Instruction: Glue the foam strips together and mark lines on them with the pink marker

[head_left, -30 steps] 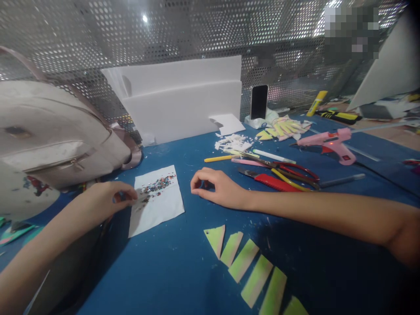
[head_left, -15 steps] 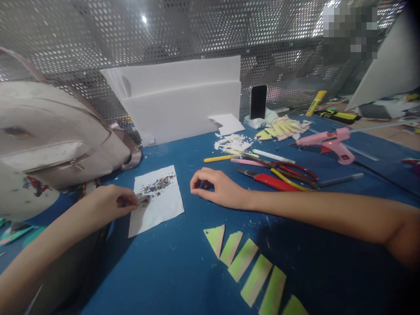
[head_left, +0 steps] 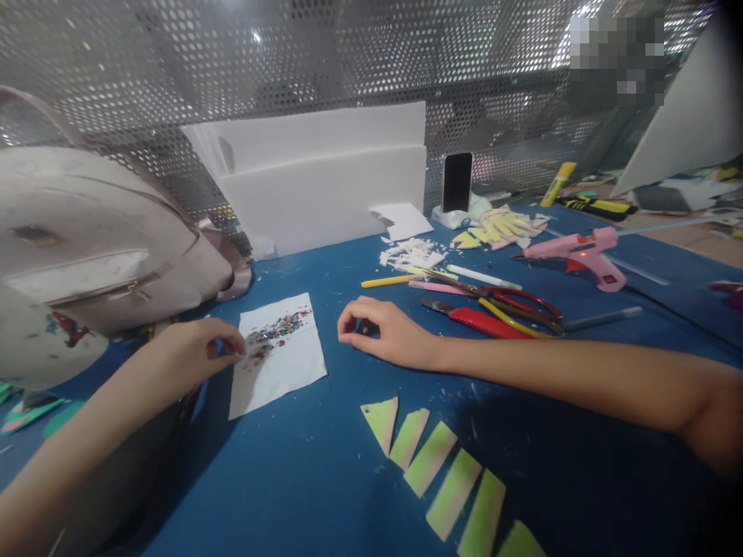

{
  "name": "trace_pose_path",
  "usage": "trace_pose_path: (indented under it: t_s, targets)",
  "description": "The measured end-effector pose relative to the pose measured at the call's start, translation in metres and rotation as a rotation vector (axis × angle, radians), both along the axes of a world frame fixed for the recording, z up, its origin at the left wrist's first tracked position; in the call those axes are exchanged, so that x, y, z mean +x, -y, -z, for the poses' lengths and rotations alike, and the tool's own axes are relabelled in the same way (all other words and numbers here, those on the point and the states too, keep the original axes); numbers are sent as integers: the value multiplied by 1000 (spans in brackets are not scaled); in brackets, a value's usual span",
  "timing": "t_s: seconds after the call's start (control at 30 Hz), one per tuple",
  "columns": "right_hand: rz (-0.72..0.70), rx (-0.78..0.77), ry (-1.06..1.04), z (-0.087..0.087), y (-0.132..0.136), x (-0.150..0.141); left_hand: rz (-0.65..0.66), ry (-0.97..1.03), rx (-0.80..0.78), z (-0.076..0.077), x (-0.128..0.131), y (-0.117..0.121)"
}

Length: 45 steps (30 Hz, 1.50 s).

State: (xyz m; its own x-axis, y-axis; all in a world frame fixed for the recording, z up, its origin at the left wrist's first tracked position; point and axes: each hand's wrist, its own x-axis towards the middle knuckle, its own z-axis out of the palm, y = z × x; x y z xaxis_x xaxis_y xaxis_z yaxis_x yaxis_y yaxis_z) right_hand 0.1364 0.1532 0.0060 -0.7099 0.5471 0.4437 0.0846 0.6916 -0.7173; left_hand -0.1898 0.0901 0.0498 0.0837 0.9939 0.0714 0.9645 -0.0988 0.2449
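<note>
My left hand (head_left: pixel 197 348) is at the left edge of a white paper sheet (head_left: pixel 293 363), its thumb and forefinger pinched together. Whatever lies between those fingertips, if anything, is too small to tell. Small multicoloured sequin-like bits (head_left: pixel 282 329) are heaped along the sheet beside them. My right hand (head_left: pixel 386 329) rests on the blue table to the right of the sheet, fingers curled so the thumb meets the forefinger, with nothing seen in it. Below it lies a slanting row of several green and pale pink cut pieces (head_left: pixel 429 460), the first a triangle with a small hole.
Past my right hand lie a red-handled cutter (head_left: pixel 487 321), scissors (head_left: pixel 522 302), pens (head_left: pixel 484 276) and a pink glue gun (head_left: pixel 580 251). White scraps (head_left: pixel 412 253), a phone (head_left: pixel 457 182) and white boards (head_left: pixel 325 193) stand behind. A pale backpack (head_left: pixel 104 240) is at left.
My left hand's fingers have lifted slightly and shifted a little at the sheet's edge. My right hand and the green pieces stay where they were.
</note>
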Motion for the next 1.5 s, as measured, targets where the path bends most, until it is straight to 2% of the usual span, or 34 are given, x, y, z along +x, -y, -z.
trace_pose_path:
  t_s: [0.1, 0.23, 0.33, 0.5, 0.63, 0.8, 0.9, 1.1, 1.5]
  targets:
    - [-2, 2, -4, 0, 0, 0, 84, -107, -139, 6, 0, -4]
    - [-6, 6, -9, 1, -1, 0, 102, -149, -205, 13, 2, -7]
    - [-8, 5, -10, 1, -1, 0, 84, -113, -192, 12, 7, -7]
    - [-4, 8, -20, 0, 0, 0, 8, 29, -48, -1, 20, -5]
    - [-1, 29, -43, -1, 2, 0, -15, 215, 65, -3, 51, 6]
    - [-28, 132, -118, -3, 6, 1, -11, 537, 102, 22, 106, 30]
    - [-79, 213, -132, -4, 9, 3, -4, 683, 86, 36, 125, 41]
    - [-145, 350, -112, -3, 12, 4, -18, 778, 69, 42, 128, 48]
    - [-130, 374, -69, -1, 10, 3, -85, 809, 118, 40, 125, 49]
